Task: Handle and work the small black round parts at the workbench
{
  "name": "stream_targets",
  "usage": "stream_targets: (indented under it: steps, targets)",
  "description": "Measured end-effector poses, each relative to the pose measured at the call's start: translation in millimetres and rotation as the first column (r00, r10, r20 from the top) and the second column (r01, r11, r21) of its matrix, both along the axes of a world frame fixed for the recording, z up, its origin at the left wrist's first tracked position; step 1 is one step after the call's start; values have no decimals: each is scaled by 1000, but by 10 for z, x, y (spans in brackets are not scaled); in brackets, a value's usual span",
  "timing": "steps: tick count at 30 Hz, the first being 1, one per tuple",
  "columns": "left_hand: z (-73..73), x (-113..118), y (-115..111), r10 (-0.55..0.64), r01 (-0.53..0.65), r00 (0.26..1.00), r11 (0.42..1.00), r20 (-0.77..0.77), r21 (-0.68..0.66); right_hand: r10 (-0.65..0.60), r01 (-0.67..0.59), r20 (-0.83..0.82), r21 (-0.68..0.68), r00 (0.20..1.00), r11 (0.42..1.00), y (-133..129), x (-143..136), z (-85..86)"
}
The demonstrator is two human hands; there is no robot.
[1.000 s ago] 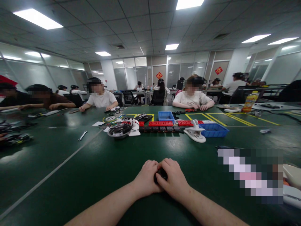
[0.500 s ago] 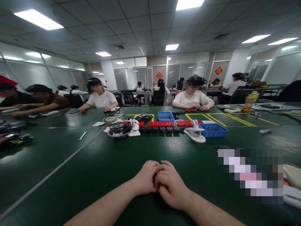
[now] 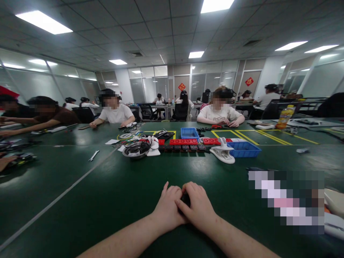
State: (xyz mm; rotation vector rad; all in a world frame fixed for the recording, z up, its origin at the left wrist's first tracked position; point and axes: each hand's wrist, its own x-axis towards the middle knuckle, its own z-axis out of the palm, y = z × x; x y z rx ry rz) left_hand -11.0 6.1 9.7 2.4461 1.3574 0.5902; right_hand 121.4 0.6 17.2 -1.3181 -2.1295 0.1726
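Close together over the green table (image 3: 129, 200), my two hands meet near the front edge. My left hand (image 3: 170, 206) has its fingers bent and pressed together, the thumb or a finger raised on its far side. My right hand (image 3: 197, 204) curls beside it, its fingers bent and its thumb reaching towards my left hand. A small dark thing (image 3: 185, 199) shows between the hands; what it is cannot be made out, and the hands hide most of it.
Red and black socket strips (image 3: 183, 142) lie ahead, between a metal bowl with cables (image 3: 135, 148) and a white clamp (image 3: 223, 152). Blue trays (image 3: 244, 148), a wrench (image 3: 94, 155) and a drink bottle (image 3: 285, 116) stand or lie around. People sit across the table and at the left.
My right hand's fingers have lifted off my left hand and shifted slightly, and its thumb has moved up. My left hand has turned, with one digit now raised.
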Motion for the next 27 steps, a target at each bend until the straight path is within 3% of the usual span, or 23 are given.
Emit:
stream_targets:
  steps: [6,13,17,22,27]
  targets:
    - [-7,-34,58,-18,20,999,999,39,-43,3,-3,-12,-18,1000,1000,-1,5,13]
    - [-57,-115,174,-155,157,986,987,54,-39,302,-294,-103,83,948,952,-55,28,51]
    - [-71,-132,195,-202,204,979,978,36,-40,392,-380,-102,114,914,918,-107,3,86]
    - [-101,-131,193,-207,208,978,977,20,-42,415,-400,-120,134,902,907,-127,5,99]
    - [-120,-113,162,-200,200,980,980,15,-18,347,-327,-154,145,925,934,-100,32,107]
